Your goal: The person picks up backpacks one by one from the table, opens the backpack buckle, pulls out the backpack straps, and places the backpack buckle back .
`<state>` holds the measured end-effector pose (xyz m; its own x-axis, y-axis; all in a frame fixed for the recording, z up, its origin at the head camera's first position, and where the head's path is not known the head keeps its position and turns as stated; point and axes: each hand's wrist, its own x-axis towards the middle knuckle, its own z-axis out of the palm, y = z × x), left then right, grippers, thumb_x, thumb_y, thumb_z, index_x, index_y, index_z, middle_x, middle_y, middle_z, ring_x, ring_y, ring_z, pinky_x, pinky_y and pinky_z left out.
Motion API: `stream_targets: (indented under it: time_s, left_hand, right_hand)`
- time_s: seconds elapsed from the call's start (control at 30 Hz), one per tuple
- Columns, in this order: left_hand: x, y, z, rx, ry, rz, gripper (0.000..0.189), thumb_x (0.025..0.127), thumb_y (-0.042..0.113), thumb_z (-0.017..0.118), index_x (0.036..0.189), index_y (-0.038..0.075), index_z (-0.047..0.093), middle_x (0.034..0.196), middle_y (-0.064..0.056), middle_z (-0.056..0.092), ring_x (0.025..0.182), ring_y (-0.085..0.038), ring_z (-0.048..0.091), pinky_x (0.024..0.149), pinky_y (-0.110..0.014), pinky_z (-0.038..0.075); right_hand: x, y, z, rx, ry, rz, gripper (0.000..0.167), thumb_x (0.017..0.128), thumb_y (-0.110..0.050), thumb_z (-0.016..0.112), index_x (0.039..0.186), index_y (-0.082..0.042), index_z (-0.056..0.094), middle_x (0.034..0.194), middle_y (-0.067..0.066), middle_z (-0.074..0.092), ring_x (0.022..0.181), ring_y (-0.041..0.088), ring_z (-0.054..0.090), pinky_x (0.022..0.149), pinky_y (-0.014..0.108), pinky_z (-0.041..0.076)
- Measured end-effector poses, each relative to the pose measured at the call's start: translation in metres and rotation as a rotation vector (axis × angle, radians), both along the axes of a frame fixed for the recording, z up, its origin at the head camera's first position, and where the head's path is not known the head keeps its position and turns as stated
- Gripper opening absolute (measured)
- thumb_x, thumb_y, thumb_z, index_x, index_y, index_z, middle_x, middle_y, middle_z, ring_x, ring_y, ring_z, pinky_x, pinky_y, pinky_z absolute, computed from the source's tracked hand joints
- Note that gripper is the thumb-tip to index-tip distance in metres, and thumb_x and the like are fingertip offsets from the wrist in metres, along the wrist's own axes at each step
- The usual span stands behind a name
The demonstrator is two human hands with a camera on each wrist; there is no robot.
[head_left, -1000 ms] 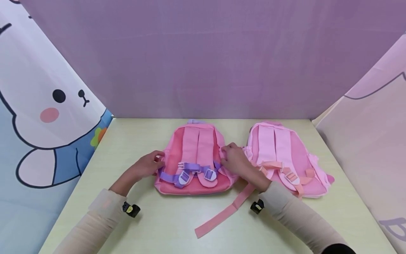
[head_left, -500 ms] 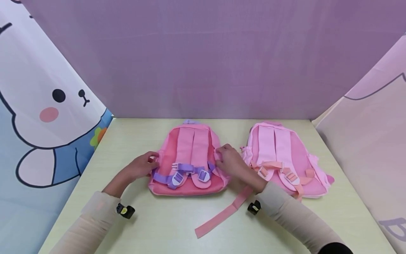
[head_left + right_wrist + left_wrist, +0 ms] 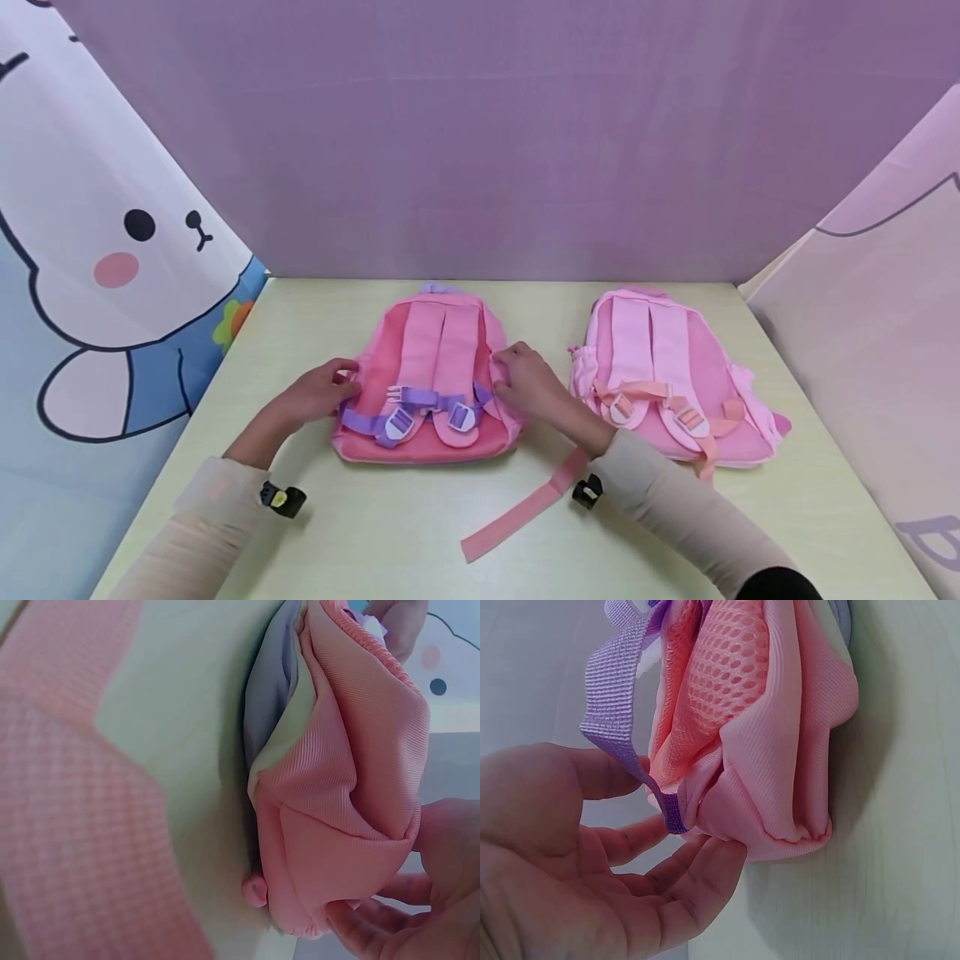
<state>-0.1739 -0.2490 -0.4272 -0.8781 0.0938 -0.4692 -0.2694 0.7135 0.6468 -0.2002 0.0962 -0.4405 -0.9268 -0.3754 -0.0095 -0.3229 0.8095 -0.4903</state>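
Observation:
A pink child's backpack point(image 3: 427, 350) lies with its straps up on the table, left of a second one. Its purple webbing straps point(image 3: 416, 400) carry white buckles. My left hand point(image 3: 311, 393) grips the backpack's left side; in the left wrist view its thumb is by the purple strap point(image 3: 615, 694) and the other fingers are against the pink side fabric point(image 3: 761, 772). My right hand point(image 3: 532, 385) pinches the opposite side, with its fingers point(image 3: 356, 930) at the lower part of the side pocket point(image 3: 337, 855) in the right wrist view. The fabric hides some fingertips.
A lighter pink backpack point(image 3: 663, 367) with peach straps lies at the right, also straps up. One long peach strap point(image 3: 517, 521) stretches across the table point(image 3: 375, 533) below my right forearm. A purple backdrop point(image 3: 480, 142) and printed side panels enclose the table.
Both hands have moved left, sliding the purple-strapped backpack with them. The gap to the second backpack has widened. That second one stays in place.

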Motion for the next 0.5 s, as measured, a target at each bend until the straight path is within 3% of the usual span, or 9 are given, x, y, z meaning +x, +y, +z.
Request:
stream_targets:
  time_s: [0.5]
  left_hand:
    - [-0.001,-0.02,0.0,-0.063,-0.008,0.02,0.064,0.105,0.035,0.05,0.155,0.001,0.029,0.144,-0.03,0.045,0.12,-0.038,0.056,0.098,-0.048,0.055]
  right_hand:
    - [0.001,-0.022,-0.002,0.005,0.026,0.078,0.046,0.093,-0.018,0.072,0.136,-0.003,0.063,0.128,0.016,0.061,0.116,0.029,0.061,0.1,0.041,0.053]
